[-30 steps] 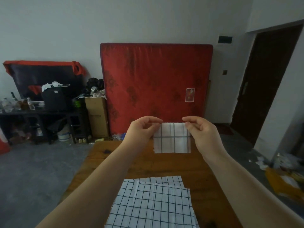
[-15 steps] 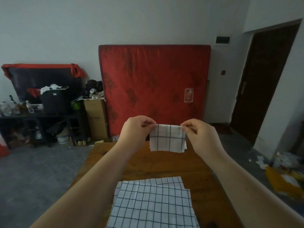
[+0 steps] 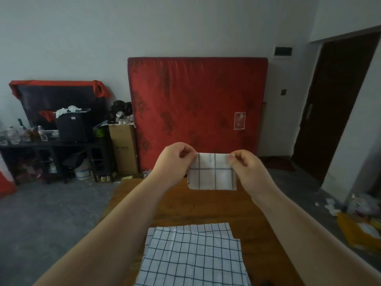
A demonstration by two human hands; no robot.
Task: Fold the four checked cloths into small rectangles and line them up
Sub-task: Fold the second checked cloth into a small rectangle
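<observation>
White checked cloths (image 3: pixel 193 259), thin black grid, unfolded — stacked flat at the near end of the brown wooden table (image 3: pixel 206 207), with at least two layers showing at the far edge, exact count not to be told. Beyond them, bare wood. Higher up, over the table's far end and clear of it, small folded white checked cloth (image 3: pixel 213 174) with grey lines, hanging as a near-rectangle, lower left corner slightly dog-eared. Pinched at its top left corner by the left hand (image 3: pixel 175 159), thumb and curled fingers closed on the fabric; pinched at its top right corner by the right hand (image 3: pixel 245 168) in the same way.

Judged light, soft and limp — no stiffness to keep a crease, and apt to slide open if released at one corner. Best taken at the corners or along a folded edge, all layers pinched together, then laid down and pressed flat. Table judged hard and smooth, good for pressing folds.

Farther off: grey concrete-looking floor (image 3: pixel 51 213), tall brown cardboard box (image 3: pixel 123 149), dark low shelf (image 3: pixel 47 144) crowded with bottles and a black bag, big red mattress (image 3: pixel 195 104) upright against the pale wall, dark brown doorway (image 3: pixel 338 100) at right, scattered paper litter (image 3: pixel 329 205) on the floor near it.
</observation>
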